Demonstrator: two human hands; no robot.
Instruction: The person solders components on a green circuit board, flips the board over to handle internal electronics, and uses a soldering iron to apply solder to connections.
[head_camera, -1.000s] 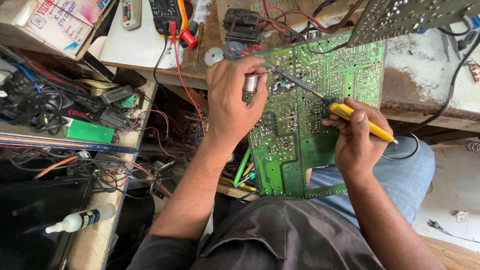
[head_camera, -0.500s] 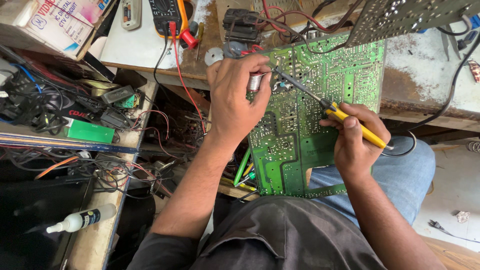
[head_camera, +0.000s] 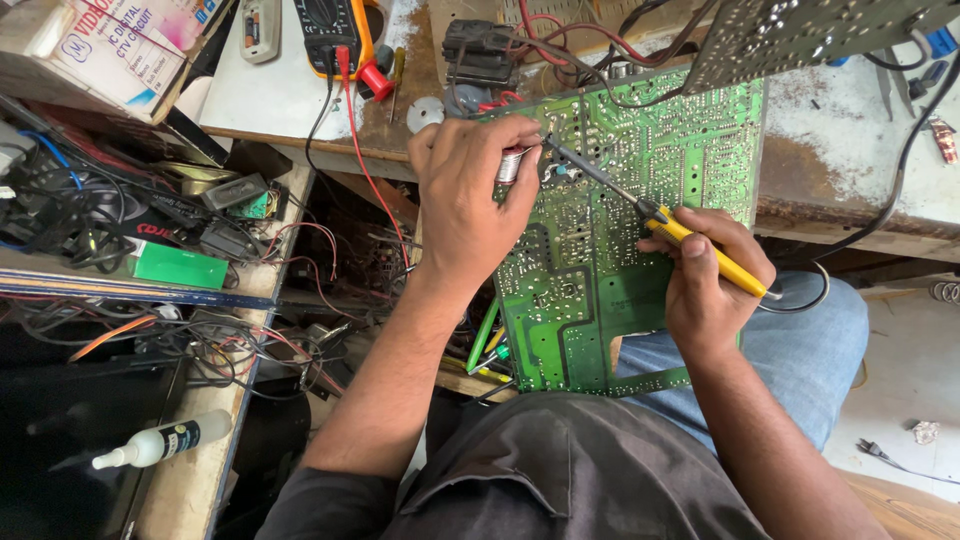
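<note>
The surface (head_camera: 860, 130) is a worn wooden workbench with flaking white paint and a brown bare patch near its front edge. On its far side lie a yellow-cased multimeter (head_camera: 335, 25) with red and black leads, a black transformer block (head_camera: 478, 52) trailing red wires, and a perforated metal panel (head_camera: 800, 35) at the upper right. To the left, a lower shelf (head_camera: 230, 290) is crowded with tangled cables, a small green box (head_camera: 180, 265) and a cardboard carton (head_camera: 95, 50). A white squeeze bottle (head_camera: 160, 440) lies on a wooden board at the lower left. Pale floor shows at the right, beside the person's blue-jeaned knee.

A large green circuit board (head_camera: 610, 270) leans from the person's lap up against the front edge of the surface, solder side toward the camera.

The left hand (head_camera: 470, 200) rests over the board's upper left part, its grip curled closed around a small spool of solder wire (head_camera: 510, 165), of which only the silvery end shows between fingers and thumb. The right hand (head_camera: 715, 275) has its grip pressed tight around the yellow handle of a soldering iron (head_camera: 640, 205), held like a pen; the dark metal shaft slants up and left, its tip meeting the board just beside the spool. The iron's black cord curves away behind the right hand.
</note>
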